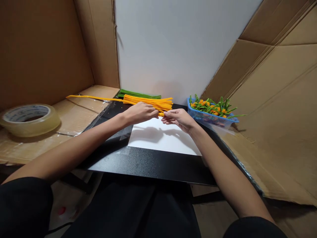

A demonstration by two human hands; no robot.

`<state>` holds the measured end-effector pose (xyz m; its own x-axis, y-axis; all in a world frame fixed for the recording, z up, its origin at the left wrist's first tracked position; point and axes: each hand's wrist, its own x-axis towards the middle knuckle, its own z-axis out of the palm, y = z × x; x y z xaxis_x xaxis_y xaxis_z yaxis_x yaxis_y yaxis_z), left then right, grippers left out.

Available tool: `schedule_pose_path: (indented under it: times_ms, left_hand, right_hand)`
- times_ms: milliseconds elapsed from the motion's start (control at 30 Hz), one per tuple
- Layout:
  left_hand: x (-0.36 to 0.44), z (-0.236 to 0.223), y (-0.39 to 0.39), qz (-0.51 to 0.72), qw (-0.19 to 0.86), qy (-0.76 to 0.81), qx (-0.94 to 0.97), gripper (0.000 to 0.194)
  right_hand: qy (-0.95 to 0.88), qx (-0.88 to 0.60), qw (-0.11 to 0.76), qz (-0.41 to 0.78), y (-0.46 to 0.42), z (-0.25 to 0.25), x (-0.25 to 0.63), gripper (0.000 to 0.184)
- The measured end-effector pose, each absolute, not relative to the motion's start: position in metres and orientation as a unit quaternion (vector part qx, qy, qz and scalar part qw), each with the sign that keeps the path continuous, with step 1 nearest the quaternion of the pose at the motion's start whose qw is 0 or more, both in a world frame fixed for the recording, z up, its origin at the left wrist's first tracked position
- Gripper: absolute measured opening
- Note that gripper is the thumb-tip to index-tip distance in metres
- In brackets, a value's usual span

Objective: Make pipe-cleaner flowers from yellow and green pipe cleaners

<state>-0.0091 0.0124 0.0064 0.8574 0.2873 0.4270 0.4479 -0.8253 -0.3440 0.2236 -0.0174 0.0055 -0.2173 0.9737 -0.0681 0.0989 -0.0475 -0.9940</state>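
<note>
Black tabletop comes nearest, bearing a white sheet. At left, a roll of clear tape rests on cardboard (print rings its core, too small to read). Over the sheet's far part, the left hand and right hand nearly meet, fingertips pinching a small orange coiled piece between them. Beyond the left hand lie orange stems, then green stems; at right, a blue basket holds green-and-orange pieces. Behind stands a white panel.
</note>
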Motion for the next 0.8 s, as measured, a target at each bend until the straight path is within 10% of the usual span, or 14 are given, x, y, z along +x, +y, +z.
schedule_pose_path:
  times_ms: [367,800]
  left_hand:
    - [-0.004,0.0,0.012,-0.157,0.277,-0.144,-0.937,0.029]
    - [-0.005,-0.004,0.02,-0.176,0.029,-0.214,-0.96,0.023]
  right_hand:
    - [-0.561,-0.489,0.408,0.529,-0.025,0.001,0.213,0.027]
    - [-0.612,-0.488,0.41,0.468,-0.01,-0.002,0.231,0.031]
